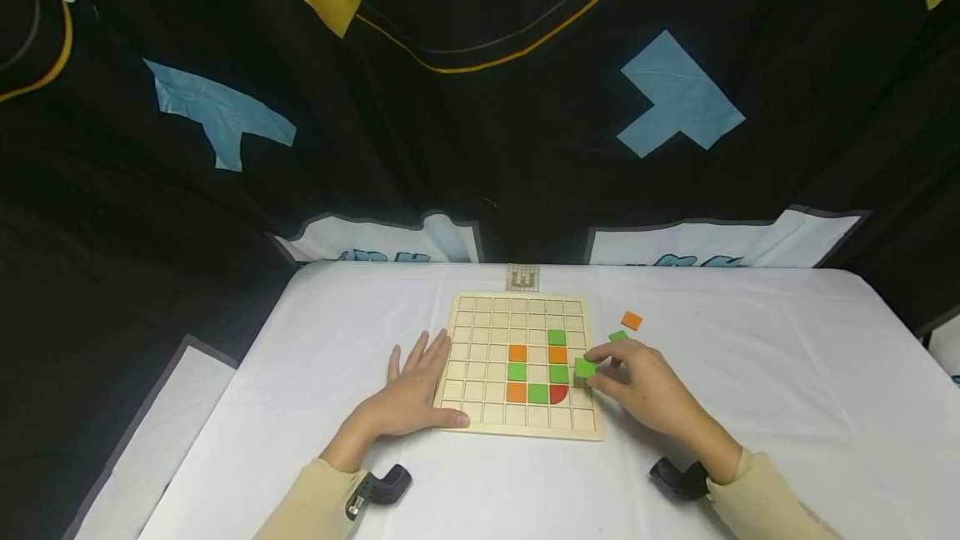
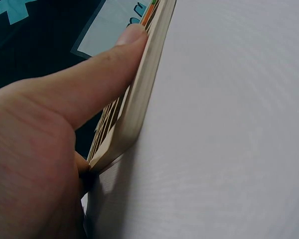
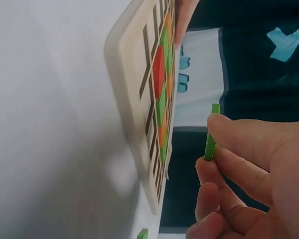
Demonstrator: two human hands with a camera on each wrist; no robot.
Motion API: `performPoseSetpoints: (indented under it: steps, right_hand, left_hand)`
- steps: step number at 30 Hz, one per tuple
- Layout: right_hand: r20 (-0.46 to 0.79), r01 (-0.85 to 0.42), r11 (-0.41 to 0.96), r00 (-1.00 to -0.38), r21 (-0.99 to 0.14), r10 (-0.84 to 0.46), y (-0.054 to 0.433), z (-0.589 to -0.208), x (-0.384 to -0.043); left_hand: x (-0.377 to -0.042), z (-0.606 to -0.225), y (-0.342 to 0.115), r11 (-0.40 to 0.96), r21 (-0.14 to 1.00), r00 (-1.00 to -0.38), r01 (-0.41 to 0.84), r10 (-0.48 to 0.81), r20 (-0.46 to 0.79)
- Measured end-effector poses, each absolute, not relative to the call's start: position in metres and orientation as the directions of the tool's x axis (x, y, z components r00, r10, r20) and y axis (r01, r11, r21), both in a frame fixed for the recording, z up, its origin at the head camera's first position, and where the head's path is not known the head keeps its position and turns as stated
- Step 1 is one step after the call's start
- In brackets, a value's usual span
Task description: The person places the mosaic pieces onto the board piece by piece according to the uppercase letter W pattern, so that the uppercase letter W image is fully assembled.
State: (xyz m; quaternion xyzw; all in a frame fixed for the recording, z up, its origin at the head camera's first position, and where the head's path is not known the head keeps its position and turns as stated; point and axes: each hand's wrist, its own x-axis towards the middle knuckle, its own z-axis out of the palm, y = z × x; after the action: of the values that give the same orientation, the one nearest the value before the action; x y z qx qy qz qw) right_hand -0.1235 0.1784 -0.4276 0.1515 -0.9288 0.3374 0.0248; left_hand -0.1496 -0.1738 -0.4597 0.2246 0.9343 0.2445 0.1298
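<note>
A wooden grid board [image 1: 472, 371] lies on the white table, with several green and orange square tiles and one red rounded piece [image 1: 558, 394] set in its squares. My left hand [image 1: 408, 398] lies along the board's left side, fingers straight and spread, and its thumb [image 2: 109, 64] rests on the near rim. Over the board's right edge, my right hand [image 1: 648, 382] pinches a green square tile [image 3: 212, 134] between thumb and fingers. In the right wrist view that tile is held edge-on, apart from the board.
Right of the board lie a loose orange tile [image 1: 632, 321] and a loose green tile [image 1: 618, 336], the latter close by the right hand's fingers. A small pattern card [image 1: 522, 277] sits behind the board at the table's far edge. A black curtain [image 1: 480, 148] hangs beyond.
</note>
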Motion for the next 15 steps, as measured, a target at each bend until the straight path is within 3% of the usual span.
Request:
performPoseSetpoints:
  steps: [15]
  right_hand:
    - [0.172,-0.346,0.68,-0.934,-0.647,-0.312,0.155,-0.432,-0.122]
  left_hand:
    - [-0.149,-0.459,-0.174,0.782,0.512,-0.868,0.356,0.48,-0.129]
